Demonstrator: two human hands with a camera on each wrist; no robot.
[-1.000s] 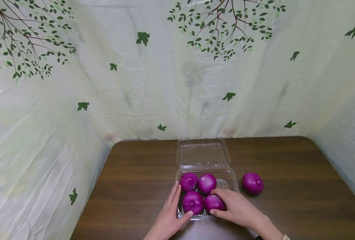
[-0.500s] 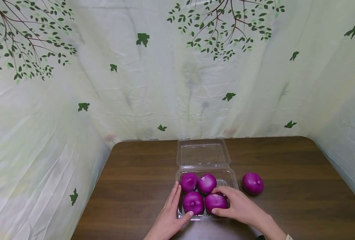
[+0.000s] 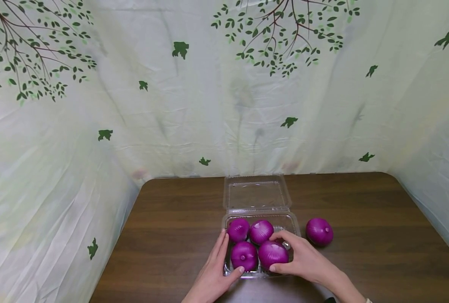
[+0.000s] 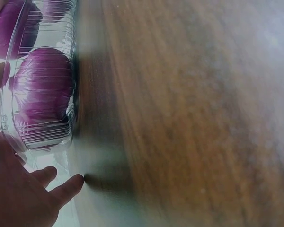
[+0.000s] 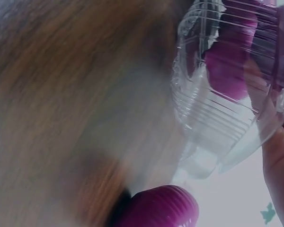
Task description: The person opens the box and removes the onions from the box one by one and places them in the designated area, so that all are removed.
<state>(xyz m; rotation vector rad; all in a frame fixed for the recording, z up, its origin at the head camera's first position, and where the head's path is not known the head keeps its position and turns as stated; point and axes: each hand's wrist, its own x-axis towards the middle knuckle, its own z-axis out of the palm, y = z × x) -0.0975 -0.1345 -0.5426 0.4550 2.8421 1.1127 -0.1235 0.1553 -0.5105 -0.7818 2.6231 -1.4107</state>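
A clear plastic clamshell box (image 3: pixel 293 227) lies on the table with its lid folded back. In it are several purple-red onions: the far-left onion (image 3: pixel 238 229), the far-middle onion (image 3: pixel 261 232), the near-left onion (image 3: pixel 244 256) and the near-right onion (image 3: pixel 273 255). My right hand (image 3: pixel 304 259) grips the near-right onion, thumb at the front and fingers behind. My left hand (image 3: pixel 214 269) rests against the box's left side with fairly straight fingers, its thumb at the front rim. Through the clear wall in the left wrist view, an onion (image 4: pixel 43 85) shows beside that hand.
Another red onion (image 3: pixel 319 232) sits on the brown wooden table (image 3: pixel 383 235), right of the box. The clear lid (image 3: pixel 257 193) lies toward the table's back edge. Behind hangs a pale curtain (image 3: pixel 194 109) with printed leaves and birds.
My right hand has shifted slightly right, and the near-right onion has turned and risen a little in its grip. The left hand stays at the box's side.
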